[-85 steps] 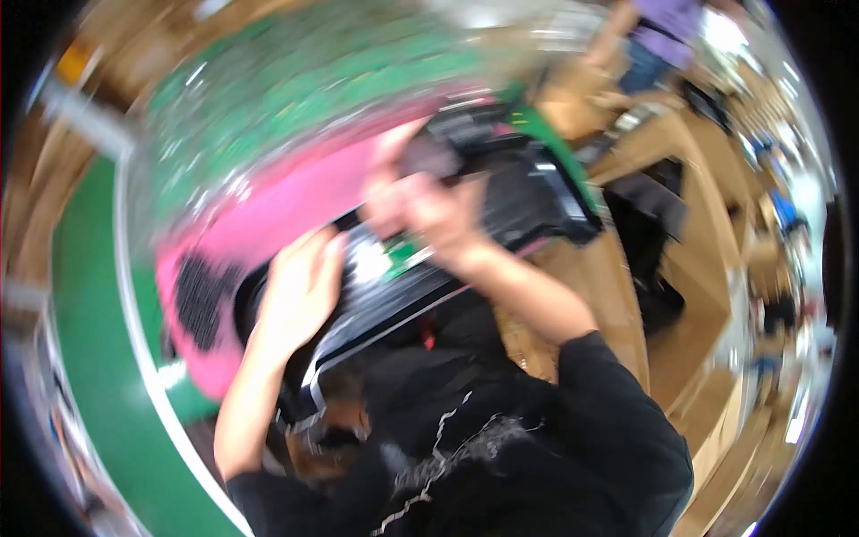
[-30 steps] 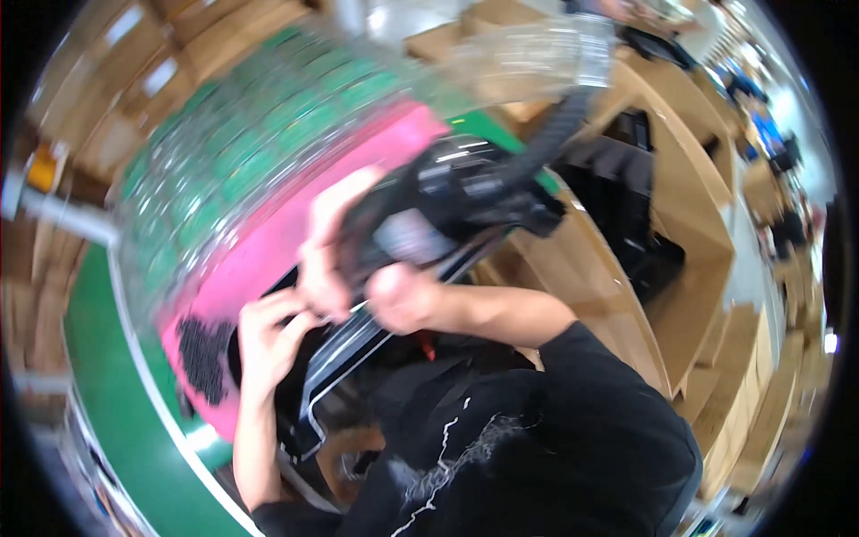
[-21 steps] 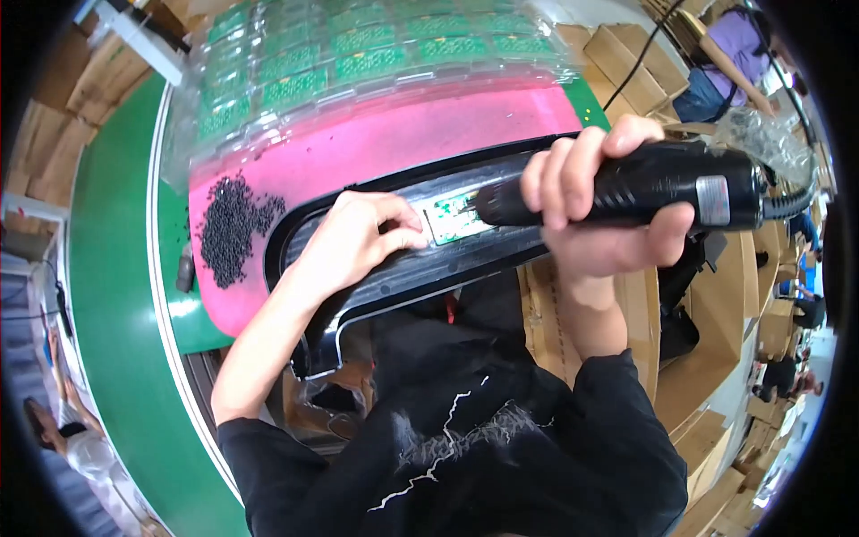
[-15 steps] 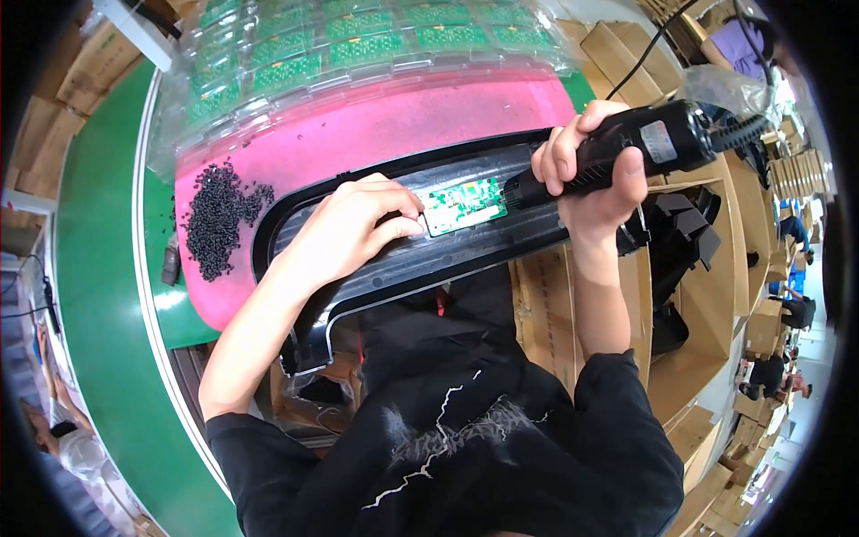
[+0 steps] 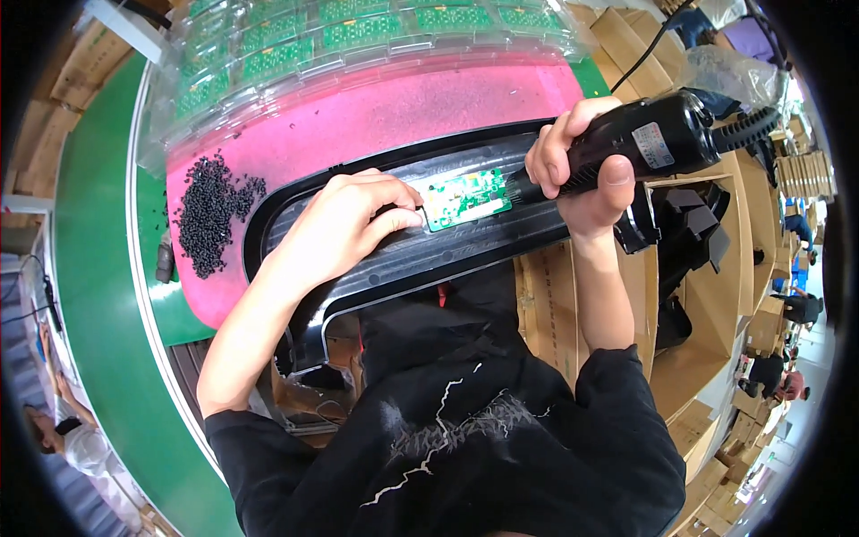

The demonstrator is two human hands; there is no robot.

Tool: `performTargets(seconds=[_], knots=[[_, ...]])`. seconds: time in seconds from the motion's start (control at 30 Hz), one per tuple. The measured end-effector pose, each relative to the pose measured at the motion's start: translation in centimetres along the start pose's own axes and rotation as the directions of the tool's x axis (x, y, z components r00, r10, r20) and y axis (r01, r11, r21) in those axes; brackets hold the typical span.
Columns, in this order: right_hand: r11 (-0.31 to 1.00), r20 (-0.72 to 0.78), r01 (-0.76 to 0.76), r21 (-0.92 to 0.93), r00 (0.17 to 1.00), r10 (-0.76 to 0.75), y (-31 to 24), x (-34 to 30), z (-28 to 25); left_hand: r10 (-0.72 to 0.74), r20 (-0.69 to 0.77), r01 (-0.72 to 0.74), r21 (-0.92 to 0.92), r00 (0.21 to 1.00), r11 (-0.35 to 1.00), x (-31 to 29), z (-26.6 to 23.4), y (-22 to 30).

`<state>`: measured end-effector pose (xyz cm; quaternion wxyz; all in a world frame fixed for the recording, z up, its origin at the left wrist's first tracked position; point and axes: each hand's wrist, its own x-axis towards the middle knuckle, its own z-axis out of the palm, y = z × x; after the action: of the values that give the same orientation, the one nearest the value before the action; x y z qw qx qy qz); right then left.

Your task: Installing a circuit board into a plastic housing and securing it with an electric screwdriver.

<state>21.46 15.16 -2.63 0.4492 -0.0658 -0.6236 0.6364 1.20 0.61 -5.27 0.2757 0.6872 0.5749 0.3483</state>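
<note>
Green circuit board [image 5: 468, 199], one, component side up, lying inside the long black shell [image 5: 447, 258], short of its right end. Left hand [image 5: 344, 219], one: thumb and forefinger nearly together at the board's left end, much as a second ago; whether they pinch its edge cannot be told. Right hand [image 5: 586, 201], one: fingers clamped around a black corded tool [image 5: 617, 139], thumb along its near side. Tool, tilted, its narrow end at the board's right end; contact cannot be told. Change noted: the tool lay over part of the board moments earlier and is now drawn up and rightward, leaving most of the face exposed; work, by judgement, centres on that right end, with the board not yet released. Pink mat [image 5: 358, 116], one, partly under the shell, bearing a heap of small black pieces [image 5: 208, 215] at left. Clear trays [image 5: 358, 38] of further green boards, beyond the mat. Green tabletop [image 5: 103, 242], to the left. Cardboard box [image 5: 553, 300], to the right, with black parts [image 5: 693, 219] beside it.
</note>
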Motion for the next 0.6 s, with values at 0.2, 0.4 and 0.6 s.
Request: performTargets(seconds=[0.2, 0.4, 0.6], knots=[[0.999, 0.053, -0.032, -0.036, 0.998, 0.034, 0.3, 0.0, 0.7, 0.000, -0.028, 0.000, 0.021, 1.000, 1.000, -0.3, 0.0, 0.0], [0.982, -0.001, 0.024, 0.186, 1.000, -0.025, -1.8, 0.3, 1.9, 0.038, -0.020, -0.037, 0.075, 0.999, 0.997, -0.2, -0.4, 0.2], [0.862, 0.096, 0.237, 0.448, 0.946, -0.310, -2.5, 1.1, 5.1, 0.059, -0.139, -0.079, -0.142, 0.989, 0.987, -0.4, 0.2, 0.7]])
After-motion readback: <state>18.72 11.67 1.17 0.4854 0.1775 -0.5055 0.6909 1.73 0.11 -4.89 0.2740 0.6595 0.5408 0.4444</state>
